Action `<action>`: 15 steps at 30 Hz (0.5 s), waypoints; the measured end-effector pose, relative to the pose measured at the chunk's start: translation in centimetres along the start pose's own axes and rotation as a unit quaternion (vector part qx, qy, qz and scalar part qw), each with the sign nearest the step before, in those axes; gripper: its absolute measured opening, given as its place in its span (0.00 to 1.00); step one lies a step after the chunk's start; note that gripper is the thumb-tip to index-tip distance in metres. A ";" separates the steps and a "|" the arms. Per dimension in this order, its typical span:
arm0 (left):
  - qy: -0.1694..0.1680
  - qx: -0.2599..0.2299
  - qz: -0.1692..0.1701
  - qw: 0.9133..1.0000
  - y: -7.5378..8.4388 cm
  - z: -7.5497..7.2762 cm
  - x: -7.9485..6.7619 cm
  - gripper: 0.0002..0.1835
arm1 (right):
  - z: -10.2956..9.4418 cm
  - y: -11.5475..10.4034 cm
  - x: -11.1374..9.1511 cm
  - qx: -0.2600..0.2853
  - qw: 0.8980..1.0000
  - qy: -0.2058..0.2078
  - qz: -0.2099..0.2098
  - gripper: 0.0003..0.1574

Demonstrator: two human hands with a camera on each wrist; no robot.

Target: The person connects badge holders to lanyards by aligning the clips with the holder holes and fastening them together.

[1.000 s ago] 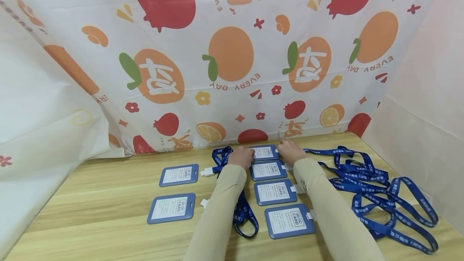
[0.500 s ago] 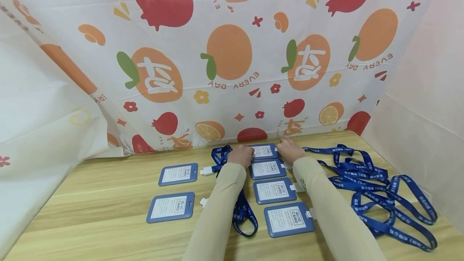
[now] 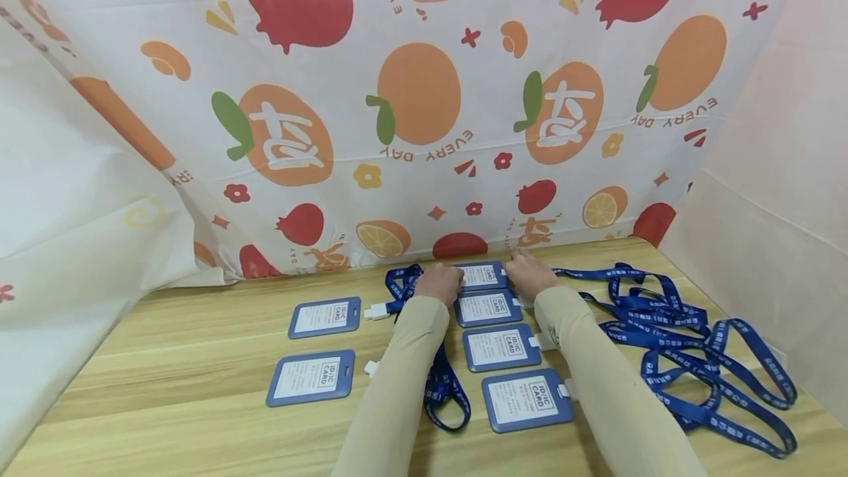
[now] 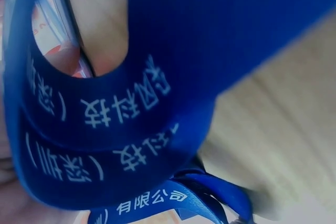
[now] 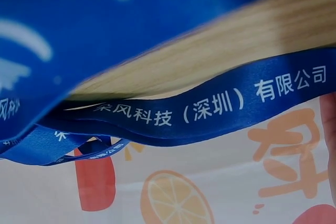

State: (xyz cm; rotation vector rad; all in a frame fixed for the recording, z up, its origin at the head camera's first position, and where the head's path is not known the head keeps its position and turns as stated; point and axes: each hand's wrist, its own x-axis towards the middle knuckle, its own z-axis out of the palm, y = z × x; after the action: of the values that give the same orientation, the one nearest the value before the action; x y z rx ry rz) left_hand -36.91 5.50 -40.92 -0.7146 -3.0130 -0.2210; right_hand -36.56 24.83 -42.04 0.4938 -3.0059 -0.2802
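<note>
The left hand (image 3: 440, 283) pinches the farthest flat blue plastic card holder (image 3: 480, 276), up at twelve o'clock. The right hand (image 3: 531, 277) is at its three o'clock side, by a small white plastic clip (image 3: 505, 272); I can't tell if those fingers grip. Best keep the holder still and line up gently. Long blue cloth straps (image 3: 748, 430) at four o'clock could snag

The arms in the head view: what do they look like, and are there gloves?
A long beige fabric left sleeve and matching right sleeve leave the left hand and right hand uncovered, without gloves. The right sleeve shows a small, unreadable dark mark near its end.
</note>
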 end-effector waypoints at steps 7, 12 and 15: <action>-0.004 -0.003 -0.006 1.000 0.0 0.0 0.2 0.13 | -0.3 -0.2 0.0 0.002 1.000 0.001 0.006 0.20; -0.005 -0.005 -0.003 1.000 0.0 0.0 0.2 0.14 | -0.4 -0.4 -0.1 0.003 1.000 -0.004 0.012 0.20; -0.002 -0.001 -0.002 1.000 -0.1 0.0 0.1 0.13 | -0.5 -0.5 -0.1 -0.001 1.000 -0.002 0.008 0.19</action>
State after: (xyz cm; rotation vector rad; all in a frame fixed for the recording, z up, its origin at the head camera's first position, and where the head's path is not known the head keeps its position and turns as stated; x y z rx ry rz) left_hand -37.03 5.47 -40.94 -0.7108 -3.0193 -0.2237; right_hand -36.25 24.37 -41.66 0.4697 -3.0126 -0.2840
